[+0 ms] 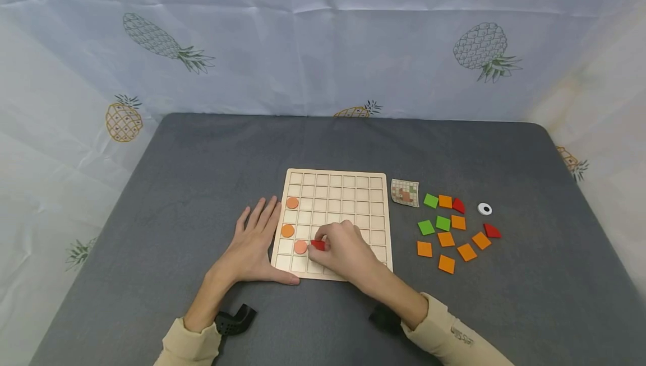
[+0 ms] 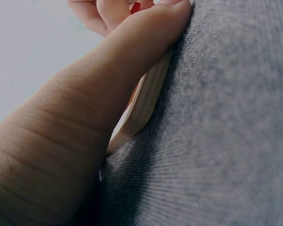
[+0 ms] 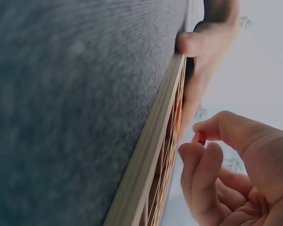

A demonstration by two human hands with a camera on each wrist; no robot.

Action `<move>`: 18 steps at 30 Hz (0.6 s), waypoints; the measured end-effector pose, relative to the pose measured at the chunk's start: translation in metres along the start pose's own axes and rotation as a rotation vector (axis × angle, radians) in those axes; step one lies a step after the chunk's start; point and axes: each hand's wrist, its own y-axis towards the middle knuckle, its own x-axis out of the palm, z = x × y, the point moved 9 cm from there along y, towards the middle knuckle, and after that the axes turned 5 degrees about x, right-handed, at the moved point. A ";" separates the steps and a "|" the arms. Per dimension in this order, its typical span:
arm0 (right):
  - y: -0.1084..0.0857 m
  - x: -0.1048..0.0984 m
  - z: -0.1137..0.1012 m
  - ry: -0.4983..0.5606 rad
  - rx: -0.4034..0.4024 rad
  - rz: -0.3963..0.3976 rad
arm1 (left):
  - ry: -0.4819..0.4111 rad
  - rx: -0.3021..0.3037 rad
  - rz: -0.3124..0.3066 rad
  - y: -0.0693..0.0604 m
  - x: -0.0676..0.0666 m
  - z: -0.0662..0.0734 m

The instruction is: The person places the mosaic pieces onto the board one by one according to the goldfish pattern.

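Note:
A wooden grid board (image 1: 348, 181) lies on the grey table. My left hand (image 1: 250, 248) rests at its near left corner, fingers stretched along the left side and thumb along the front edge. Between thumb and fingertips my right hand (image 1: 348, 251) pinches a small red piece (image 1: 318, 245) over the board's lower left part; the right wrist view shows the red piece (image 3: 201, 137) held above the grid. An orange disc (image 1: 292, 203), a second orange disc (image 1: 287, 230) and a pinkish disc (image 1: 300, 247) sit in cells toward the left.
Right of the board lie a small pattern card (image 1: 405, 193), several orange squares (image 1: 446, 264), green squares (image 1: 425, 227), a red piece (image 1: 458, 205), another red piece (image 1: 492, 231) and a white ring-like disc with a black centre (image 1: 484, 209). A pineapple-print cloth (image 1: 323, 63) hangs behind the table.

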 end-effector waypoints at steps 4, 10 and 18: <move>0.001 0.003 0.001 0.002 0.008 0.000 | -0.001 0.001 -0.003 0.000 0.000 0.000; 0.002 0.006 0.001 -0.016 0.012 -0.003 | -0.005 0.001 -0.004 0.000 0.000 0.000; 0.002 0.006 0.000 -0.015 -0.018 -0.078 | 0.000 0.006 -0.003 0.000 0.000 0.000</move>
